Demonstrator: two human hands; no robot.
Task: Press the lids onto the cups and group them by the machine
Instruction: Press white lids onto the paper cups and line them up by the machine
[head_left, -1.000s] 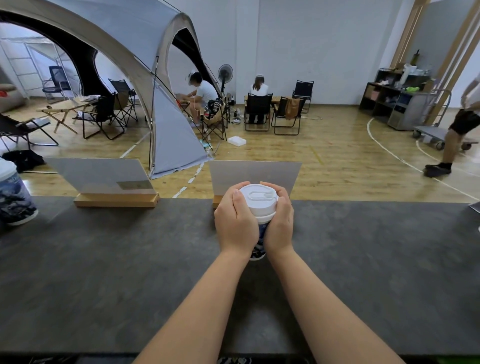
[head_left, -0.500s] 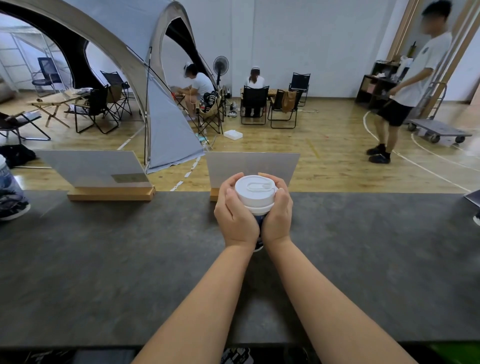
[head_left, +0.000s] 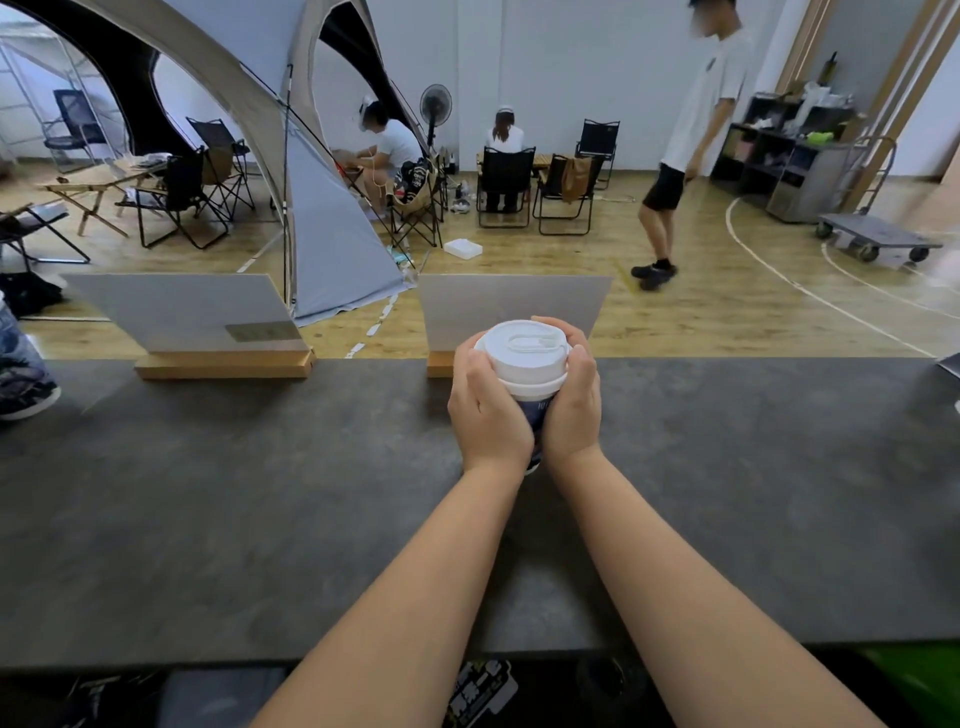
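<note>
A dark blue paper cup (head_left: 535, 415) with a white lid (head_left: 524, 356) stands on the dark grey counter (head_left: 260, 493) near its far edge. My left hand (head_left: 488, 410) grips the cup from the left and my right hand (head_left: 574, 400) grips it from the right, fingers curled around the lid's rim. Most of the cup's body is hidden by my hands. A second patterned cup (head_left: 18, 369) stands at the far left edge, only partly in view.
Two white sign boards on wooden bases, one (head_left: 192, 322) at the left and one (head_left: 511, 312) right behind the cup, stand on the counter's far edge. Beyond lie a wooden floor, a tent, folding chairs, seated people, and a person (head_left: 691, 140) walking at right.
The view has tilted slightly and the cup with my hands sits a little higher in it. The person at right has walked further left. My hands keep the same grip.
</note>
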